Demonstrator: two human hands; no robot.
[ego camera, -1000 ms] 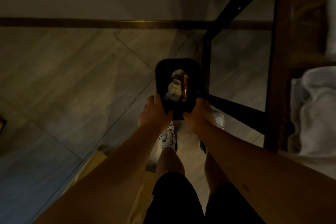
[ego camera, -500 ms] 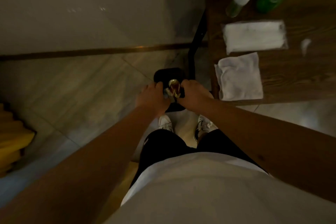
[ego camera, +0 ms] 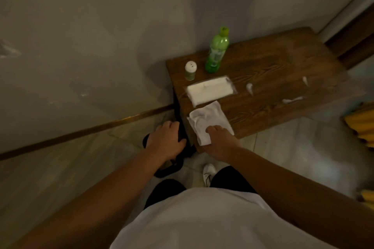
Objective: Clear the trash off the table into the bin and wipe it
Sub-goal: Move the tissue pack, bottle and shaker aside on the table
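Note:
A dark wooden table [ego camera: 269, 79] stands against the wall. A white cloth [ego camera: 206, 119] lies on its near left corner, and my right hand [ego camera: 221, 139] rests on the cloth's near edge, fingers closing on it. My left hand [ego camera: 166, 141] hovers with spread fingers over the black bin [ego camera: 170, 168] on the floor beside the table, holding nothing. Three white smears or paper scraps lie on the right part of the tabletop [ego camera: 250, 88] [ego camera: 292, 99] [ego camera: 305, 81].
A green bottle [ego camera: 216, 50], a small white-capped shaker [ego camera: 190, 70] and a flat white tissue pack [ego camera: 210, 92] stand at the table's far left. Something yellow [ego camera: 362, 123] sits on the floor at the right. My feet are near the bin.
Both hands let go of the bin, which now sits on the floor. I straightened up, and my right hand moved up onto the white cloth on the table.

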